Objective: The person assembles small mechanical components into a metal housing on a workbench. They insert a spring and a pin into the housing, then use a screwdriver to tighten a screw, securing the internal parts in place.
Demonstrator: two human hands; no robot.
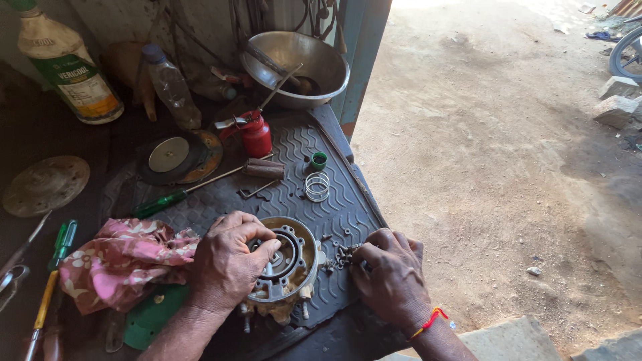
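Note:
My left hand [229, 264] grips a round metal pump-like housing [289, 266] with a black gasket ring on top, holding it down on a ribbed black rubber mat [341, 200]. My right hand [391, 274] rests to the right of the housing, its fingertips pinched on a small cluster of dark screws [344, 255] lying on the mat. A red thread band circles my right wrist.
A pink floral rag [124, 261] lies left of my left hand. Farther back are a green-handled screwdriver [164, 200], a coil spring [317, 186], a green cap [319, 160], a red oil can [255, 132], a steel bowl [297, 67], two bottles and round discs. Sandy ground lies right.

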